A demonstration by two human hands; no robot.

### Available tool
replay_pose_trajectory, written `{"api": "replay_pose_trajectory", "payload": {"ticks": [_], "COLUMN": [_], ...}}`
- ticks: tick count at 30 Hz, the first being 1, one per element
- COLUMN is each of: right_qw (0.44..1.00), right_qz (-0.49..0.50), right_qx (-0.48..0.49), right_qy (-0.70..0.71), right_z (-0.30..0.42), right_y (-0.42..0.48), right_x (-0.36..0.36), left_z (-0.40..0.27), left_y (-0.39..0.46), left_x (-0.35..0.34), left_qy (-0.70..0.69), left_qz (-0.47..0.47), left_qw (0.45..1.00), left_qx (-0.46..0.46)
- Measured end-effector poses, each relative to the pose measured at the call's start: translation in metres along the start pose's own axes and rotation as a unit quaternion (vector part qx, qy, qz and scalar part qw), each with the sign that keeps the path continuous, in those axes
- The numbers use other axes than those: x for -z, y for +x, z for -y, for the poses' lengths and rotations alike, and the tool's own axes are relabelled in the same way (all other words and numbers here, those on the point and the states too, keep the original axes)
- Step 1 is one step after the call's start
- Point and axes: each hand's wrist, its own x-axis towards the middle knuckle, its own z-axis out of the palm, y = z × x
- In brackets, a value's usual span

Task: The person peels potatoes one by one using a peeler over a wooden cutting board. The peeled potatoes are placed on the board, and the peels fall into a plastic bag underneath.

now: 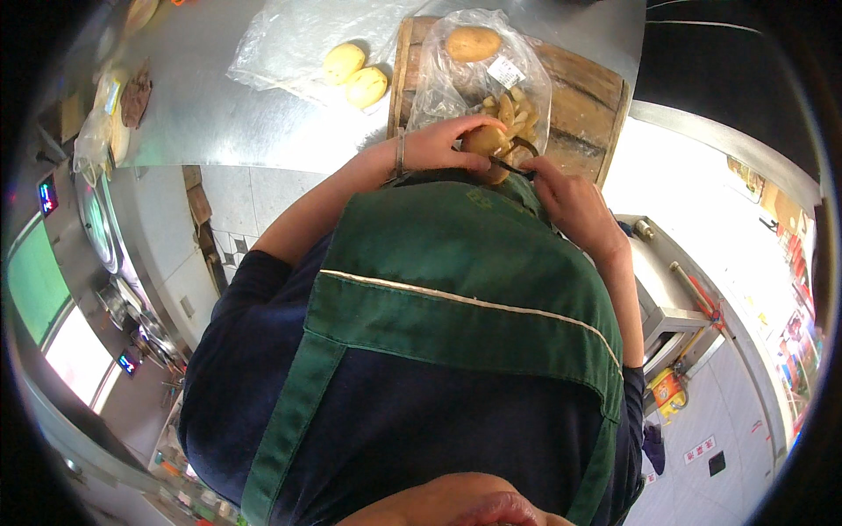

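My left hand [454, 144], with a bracelet at its wrist, grips a potato [483, 140] close to the front of my apron. In my right hand [566, 194] is a dark-handled vegetable peeler [510, 166], its head against or right beside the potato. Potato peelings [516, 115] lie heaped on a clear plastic bag [442, 85] just beyond my hands. An unpeeled potato [473, 44] rests at the far end of that bag, near a white label. Left of it, two peeled yellow potatoes [355, 75] sit side by side on the steel table.
Beneath the bag is a slatted wooden board [585, 95]. A crumpled clear plastic sheet [283, 49] spreads over the steel tabletop [191, 105]. Bagged items [108, 128] lie by the table's left edge. My green apron [460, 263] reaches up to the table edge.
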Motion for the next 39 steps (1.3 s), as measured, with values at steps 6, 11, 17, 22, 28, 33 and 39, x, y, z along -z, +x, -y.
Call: {"api": "replay_pose_trajectory", "payload": {"ticks": [6,11,17,22,28,33,39], "right_qw": [1.000,0.999,0.999,0.996,1.000,0.999,1.000], "right_qz": [0.012,0.024,0.003,-0.077,-0.022,0.013,-0.005], "right_qx": [-0.001,-0.008,0.002,0.014,-0.001,-0.013,0.008], "right_qy": [0.022,0.032,0.052,0.043,-0.007,-0.026,0.015], "right_z": [-0.008,-0.008,-0.014,-0.008,0.008,0.008,0.001], "right_y": [-0.006,-0.004,-0.005,0.008,0.014,0.008,-0.003], "right_x": [-0.021,-0.024,-0.029,-0.021,0.006,0.006,-0.006], "left_z": [0.011,0.022,0.026,0.008,-0.011,-0.013,-0.007], "left_y": [-0.007,-0.014,-0.021,-0.009,-0.003,-0.002,0.001], "left_x": [0.001,0.000,0.001,-0.005,-0.009,-0.002,0.005], "left_qy": [-0.183,-0.338,-0.462,-0.081,0.183,0.112,0.016], "left_qz": [-0.032,-0.112,-0.153,-0.096,-0.082,-0.019,0.035], "left_qw": [0.981,0.927,0.869,0.992,0.980,0.993,0.999], "left_qx": [0.057,0.117,0.087,0.010,-0.006,-0.024,0.009]}}
